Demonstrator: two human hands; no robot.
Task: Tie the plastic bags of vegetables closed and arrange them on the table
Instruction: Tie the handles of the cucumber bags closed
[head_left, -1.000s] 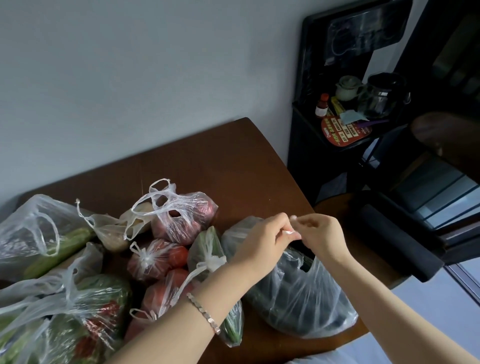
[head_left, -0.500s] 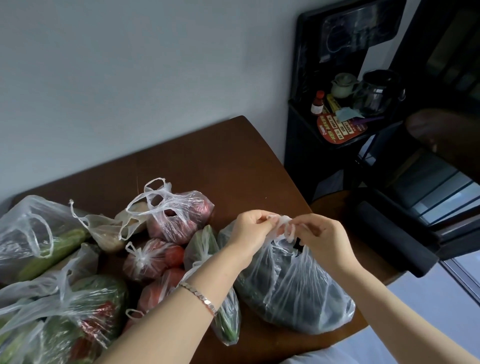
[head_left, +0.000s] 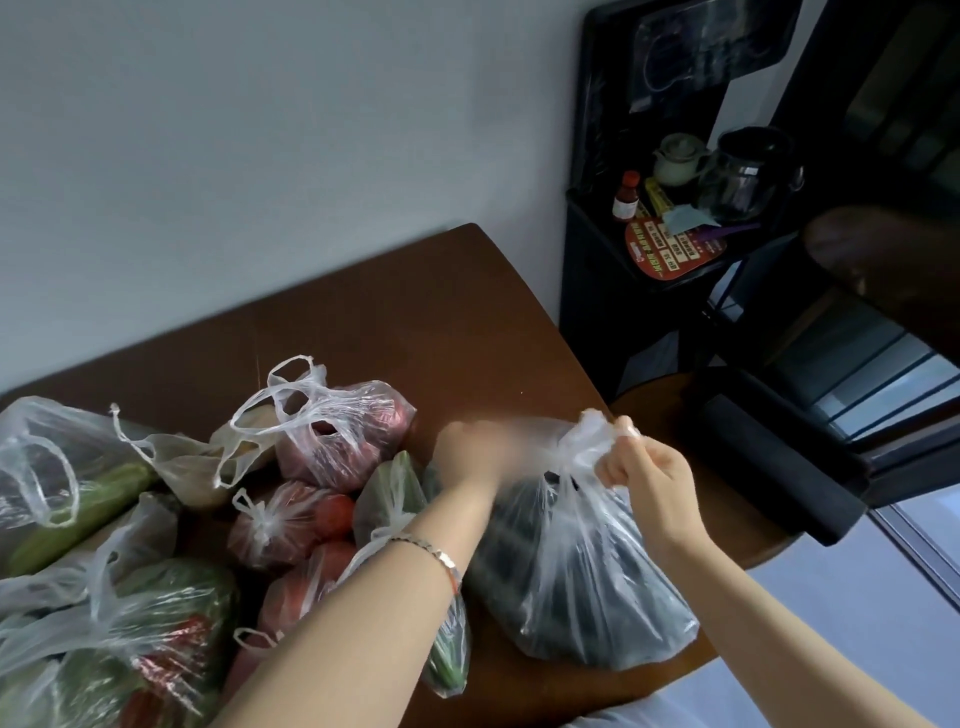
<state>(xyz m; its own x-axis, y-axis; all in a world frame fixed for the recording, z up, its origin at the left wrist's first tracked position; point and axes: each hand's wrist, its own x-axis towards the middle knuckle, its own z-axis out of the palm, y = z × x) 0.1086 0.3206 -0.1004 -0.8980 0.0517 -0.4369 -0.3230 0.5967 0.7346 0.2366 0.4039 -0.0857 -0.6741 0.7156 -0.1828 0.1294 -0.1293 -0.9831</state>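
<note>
Pinching the bag (head_left: 582, 582) by its gathered handles, the right hand (head_left: 644, 478) held thin, slippery film; judged the best hold. Below the grip sat dark vegetables, likely heavy, the bag resting on the table (head_left: 415, 322). Just left of the grip the left hand (head_left: 467, 452) was blurred; hold unclear. Further left lay a knotted tomato bag (head_left: 280, 525).

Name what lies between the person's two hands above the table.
In the head view, the gathered top of the bag of dark vegetables spans between the blurred left hand and the right hand, which pinches it.
</note>
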